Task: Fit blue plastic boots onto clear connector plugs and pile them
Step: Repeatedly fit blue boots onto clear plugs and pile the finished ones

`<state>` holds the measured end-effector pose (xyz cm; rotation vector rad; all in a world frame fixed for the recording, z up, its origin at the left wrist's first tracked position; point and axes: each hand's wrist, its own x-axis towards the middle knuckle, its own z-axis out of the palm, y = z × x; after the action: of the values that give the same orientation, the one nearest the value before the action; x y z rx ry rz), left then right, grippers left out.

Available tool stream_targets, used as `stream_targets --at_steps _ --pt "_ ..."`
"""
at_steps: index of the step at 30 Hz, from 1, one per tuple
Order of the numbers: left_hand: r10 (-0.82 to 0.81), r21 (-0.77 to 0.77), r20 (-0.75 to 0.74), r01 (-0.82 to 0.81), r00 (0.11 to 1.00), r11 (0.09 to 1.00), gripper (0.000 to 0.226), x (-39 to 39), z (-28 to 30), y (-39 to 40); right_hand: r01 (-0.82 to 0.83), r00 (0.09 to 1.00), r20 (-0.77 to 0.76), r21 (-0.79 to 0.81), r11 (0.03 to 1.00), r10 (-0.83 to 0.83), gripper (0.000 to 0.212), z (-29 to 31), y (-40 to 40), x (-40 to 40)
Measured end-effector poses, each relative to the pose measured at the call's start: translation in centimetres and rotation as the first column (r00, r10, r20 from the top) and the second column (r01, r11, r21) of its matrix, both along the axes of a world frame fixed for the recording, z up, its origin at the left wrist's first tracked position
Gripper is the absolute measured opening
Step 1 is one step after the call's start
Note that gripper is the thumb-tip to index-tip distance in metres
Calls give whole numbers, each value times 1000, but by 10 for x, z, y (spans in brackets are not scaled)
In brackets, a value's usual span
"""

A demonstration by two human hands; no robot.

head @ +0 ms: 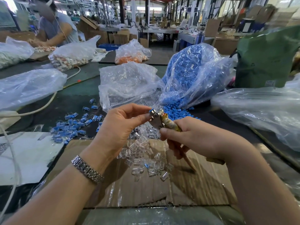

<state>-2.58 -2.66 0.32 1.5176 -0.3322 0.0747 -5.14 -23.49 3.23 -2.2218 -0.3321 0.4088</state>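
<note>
With the left hand (120,125) pinching a boot (151,110) at the pliers (156,118) gripped in the right hand (191,137), squeeze gently and squarely.

A green sack (267,57) stood at the far right of the dark counter (76,96). Well left of the sack lay a clear bag of orange parts (132,53), and farther left again a bag of orange-and-white parts (73,56). A white cable (48,101) ran across the counter, far left of the sack. A second person (55,28) sat beyond it.
</note>
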Motion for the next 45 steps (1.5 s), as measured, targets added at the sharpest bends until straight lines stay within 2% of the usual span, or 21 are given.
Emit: stream_targets --at_steps 11,12,14,15,16,17,18,19,20,21,24,25,27,31,33,35,37,39,42,45 --pt "21 44 3 -21 1000 999 24 2 0 5 25 996 92 -61 998 -19 47 -1 5 -1" --pt "41 62 -2 -41 999 997 24 4 2 10 33 993 112 -97 995 -22 49 1 2 -1" --pt "156 183 25 -158 987 970 20 10 4 26 71 982 189 -270 960 -19 50 2 -4 1" --pt "248 292 55 -253 967 922 20 13 6 36 91 974 227 -374 923 -5 50 1 -6 2" --pt "350 419 94 -356 932 835 19 17 6 47 106 967 253 -459 882 15 49 -1 -8 3" --pt "447 551 154 -452 881 702 18 20 7 58 112 964 264 -520 847 35 47 -3 -8 4" --pt "519 669 231 -522 823 529 17 22 7 67 111 964 262 -563 819 49 44 -5 -8 4" --pt "549 755 304 -548 779 359 18 23 8 73 105 966 253 -587 803 58 40 -6 -8 5" --pt "545 802 343 -540 765 254 19 22 9 75 97 968 243 -598 795 65 38 -8 -7 6" --pt "519 827 338 -511 785 235 20 22 10 75 89 968 238 -602 793 73 37 -10 -6 7" --pt "331 841 173 -315 927 440 22 21 6 61 69 966 238 -619 783 103 43 -14 -2 9" --pt "268 850 118 -237 956 471 21 20 4 56 65 965 239 -618 783 108 46 -15 -1 10" --pt "208 867 76 -168 975 470 15 23 -3 48 61 965 239 -608 792 110 49 -18 -1 10" --pt "219 878 90 -181 972 443 13 28 -13 44 46 968 231 -552 833 99 48 -15 -8 11" --pt "216 879 79 -170 973 446 9 27 -13 43 107 965 260 -455 884 17 42 -10 -17 14" --pt "216 869 53 -151 975 471 5 27 -12 43 253 933 336 -353 901 -130 35 -6 -31 18" --pt "219 856 45 -150 975 495 9 26 -12 43 405 870 426 -331 852 -249 26 -6 -47 24" --pt "218 850 55 -161 974 502 13 26 -12 42 492 831 462 -352 797 -309 15 -10 -58 30" --pt "239 821 81 -201 968 535 15 25 -12 42 508 840 432 -416 754 -327 4 -20 -62 35" --pt "288 736 106 -270 952 621 18 23 -9 42 473 859 416 -418 775 -299 7 -25 -52 39"
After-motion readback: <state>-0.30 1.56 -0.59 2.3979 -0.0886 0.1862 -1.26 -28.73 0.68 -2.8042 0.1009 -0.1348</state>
